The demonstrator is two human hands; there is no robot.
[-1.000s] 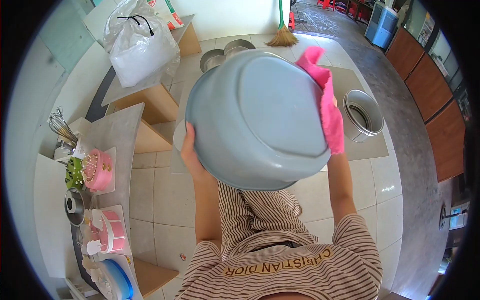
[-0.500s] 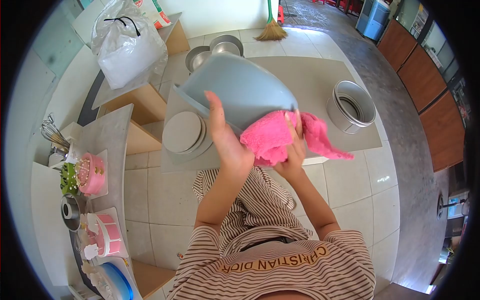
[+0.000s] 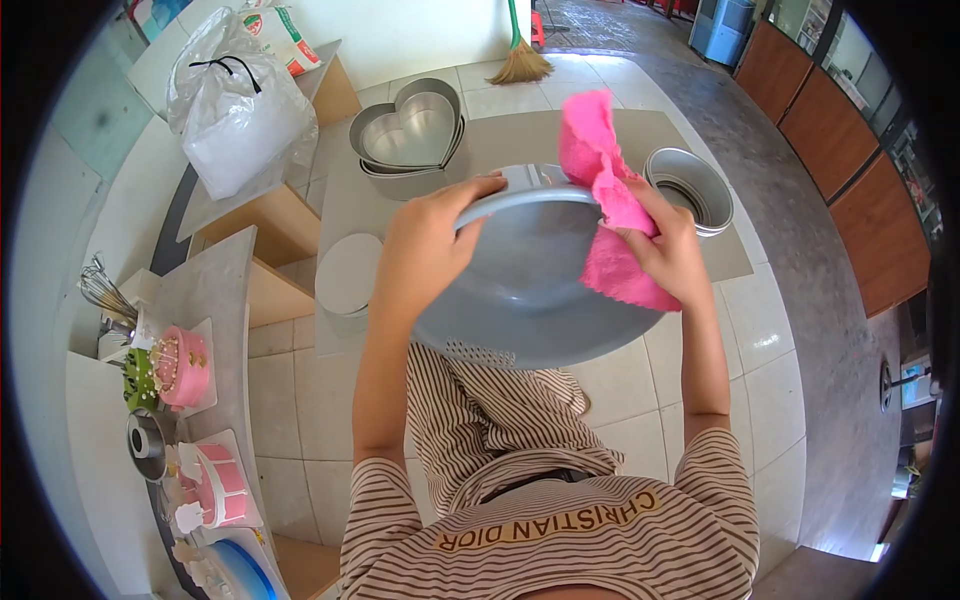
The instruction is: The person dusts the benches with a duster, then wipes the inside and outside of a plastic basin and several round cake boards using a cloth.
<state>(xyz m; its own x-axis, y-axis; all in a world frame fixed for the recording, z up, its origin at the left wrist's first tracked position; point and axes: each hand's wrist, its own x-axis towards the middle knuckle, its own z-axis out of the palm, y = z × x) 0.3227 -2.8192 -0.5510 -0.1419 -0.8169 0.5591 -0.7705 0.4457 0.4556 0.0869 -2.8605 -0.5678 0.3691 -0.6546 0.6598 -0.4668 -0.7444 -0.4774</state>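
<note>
A grey plastic basin (image 3: 530,290) is held up in front of me, tilted so its inside faces me, with a patch of small holes low on its wall. My left hand (image 3: 435,235) is closed over the rim at the upper left. At the right side of the rim, my right hand (image 3: 665,240) grips a pink cloth (image 3: 625,265), pinching it over the basin's edge. Part of the cloth sticks up above the rim. Behind the basin, heart-shaped cake pans (image 3: 410,130) stand stacked on the table (image 3: 560,130).
Round cake tins (image 3: 690,185) stand at the table's right, and pale discs (image 3: 350,275) lie at its left. On the left shelf are decorated pink cakes (image 3: 180,365) and whisks (image 3: 105,290). A plastic bag (image 3: 240,130) sits farther back; a broom (image 3: 520,65) leans by the wall.
The basin has turned from showing its outside to showing its inside. My left hand has moved onto the rim. My right hand and the cloth have shifted up and right, to the rim.
</note>
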